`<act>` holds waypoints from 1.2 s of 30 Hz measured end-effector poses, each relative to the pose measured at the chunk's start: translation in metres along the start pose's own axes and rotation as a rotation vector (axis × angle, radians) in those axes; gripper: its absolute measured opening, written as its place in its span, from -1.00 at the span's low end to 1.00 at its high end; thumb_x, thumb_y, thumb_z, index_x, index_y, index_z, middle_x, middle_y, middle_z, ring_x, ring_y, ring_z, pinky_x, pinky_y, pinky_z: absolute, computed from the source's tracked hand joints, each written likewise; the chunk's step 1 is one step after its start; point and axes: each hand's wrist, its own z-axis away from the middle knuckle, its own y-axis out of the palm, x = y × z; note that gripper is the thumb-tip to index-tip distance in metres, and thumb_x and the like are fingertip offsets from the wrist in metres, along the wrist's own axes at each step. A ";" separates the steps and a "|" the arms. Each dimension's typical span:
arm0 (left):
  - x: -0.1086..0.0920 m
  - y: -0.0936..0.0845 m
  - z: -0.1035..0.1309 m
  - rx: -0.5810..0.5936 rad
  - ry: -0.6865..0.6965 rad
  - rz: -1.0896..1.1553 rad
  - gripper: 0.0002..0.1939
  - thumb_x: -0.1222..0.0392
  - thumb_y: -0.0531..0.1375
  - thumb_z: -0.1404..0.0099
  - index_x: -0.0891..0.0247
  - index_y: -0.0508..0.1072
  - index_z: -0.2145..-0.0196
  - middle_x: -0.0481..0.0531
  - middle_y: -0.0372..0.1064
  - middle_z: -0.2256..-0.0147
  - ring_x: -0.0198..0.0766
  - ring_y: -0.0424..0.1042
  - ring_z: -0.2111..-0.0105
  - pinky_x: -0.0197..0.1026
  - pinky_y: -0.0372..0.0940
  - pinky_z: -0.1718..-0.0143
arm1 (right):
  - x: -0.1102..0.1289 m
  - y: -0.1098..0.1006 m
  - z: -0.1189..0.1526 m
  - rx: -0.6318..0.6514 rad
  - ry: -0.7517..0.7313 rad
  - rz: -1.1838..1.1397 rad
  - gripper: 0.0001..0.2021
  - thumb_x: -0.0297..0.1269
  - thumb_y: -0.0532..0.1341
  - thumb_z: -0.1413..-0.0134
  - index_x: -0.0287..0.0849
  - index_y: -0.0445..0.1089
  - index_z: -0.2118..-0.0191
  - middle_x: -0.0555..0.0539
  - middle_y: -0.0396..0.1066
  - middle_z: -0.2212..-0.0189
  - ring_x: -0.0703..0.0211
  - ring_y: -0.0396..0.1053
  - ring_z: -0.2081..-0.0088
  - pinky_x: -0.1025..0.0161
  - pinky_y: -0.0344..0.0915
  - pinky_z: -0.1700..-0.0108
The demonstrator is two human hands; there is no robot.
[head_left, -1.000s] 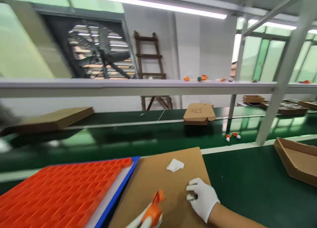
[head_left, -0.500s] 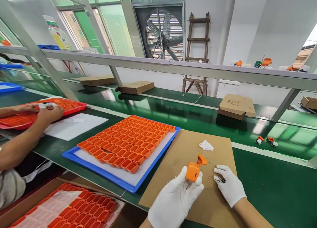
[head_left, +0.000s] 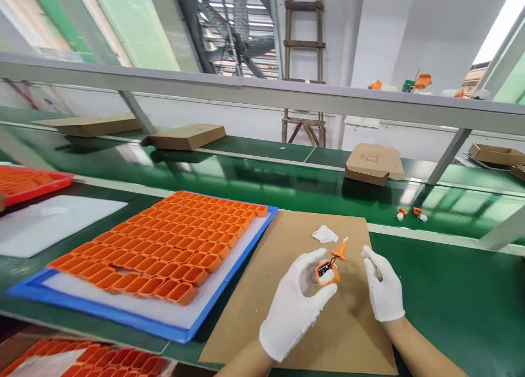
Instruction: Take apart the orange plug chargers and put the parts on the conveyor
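Assembly of small orange plastic units at a green-topped desk (head_left: 451, 306), seen from the worker's head. The left hand (head_left: 298, 303), in a white fabric glove, holds a small orange plastic housing with rounded corners (head_left: 335, 279) above a flat brown cardboard sheet (head_left: 254, 317); its grip is clenched about the housing, thumb on the near side and fingers on the far side. The uncovered face of the housing shows a dark circuit board and a white part within. An orange plastic cap (head_left: 340, 251), joined to the housing by thin dark wires, stands just above it. The right hand (head_left: 384, 285), likewise gloved, is near the sheet's right edge, apart from the housing; its grip is closed on a slender, grey, metallic-looking tool (head_left: 377, 271), mostly hidden by the fingers. A crumpled white scrap (head_left: 325, 234) lies on the sheet, beyond the housing. Left of the sheet, a blue-rimmed tray with a white lining (head_left: 180, 334) bears close-set rows of orange oval plastic cups (head_left: 164, 248). Beyond the desk's pale strip lie two small orange-and-white pieces (head_left: 401, 214), side by side, and farther back a brown cardboard box (head_left: 371, 161).
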 end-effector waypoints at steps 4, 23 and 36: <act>0.026 0.014 -0.023 0.176 0.101 -0.230 -0.66 0.31 0.29 -0.09 0.22 0.49 0.13 0.14 0.42 0.02 -0.09 0.46 0.00 -0.03 0.38 -0.04 | 0.020 -0.017 0.003 -0.227 -0.367 0.041 -0.66 -0.37 0.24 -0.20 0.01 0.45 -0.07 -0.14 0.50 0.08 0.13 0.50 0.12 0.21 0.48 0.09; 0.064 0.006 -0.029 0.414 0.371 -0.641 -0.61 0.29 0.22 -0.29 0.06 0.48 -0.06 0.08 0.55 0.09 -0.09 0.46 0.10 -0.01 0.36 0.03 | 0.047 0.002 0.001 0.053 0.295 -0.194 -0.80 -0.48 0.39 0.40 -0.08 0.43 0.55 0.02 0.39 0.36 0.21 0.42 0.34 0.28 0.40 0.33; 0.038 0.009 -0.028 0.347 -0.359 0.098 -0.56 0.25 0.37 -0.08 0.20 0.52 0.04 0.18 0.50 -0.02 -0.01 0.50 0.00 0.01 0.38 -0.08 | 0.038 -0.028 -0.004 -0.168 0.313 -0.227 -0.43 0.17 -0.10 -0.32 -0.09 0.49 0.02 -0.09 0.46 0.26 0.25 0.26 0.45 0.19 0.29 0.34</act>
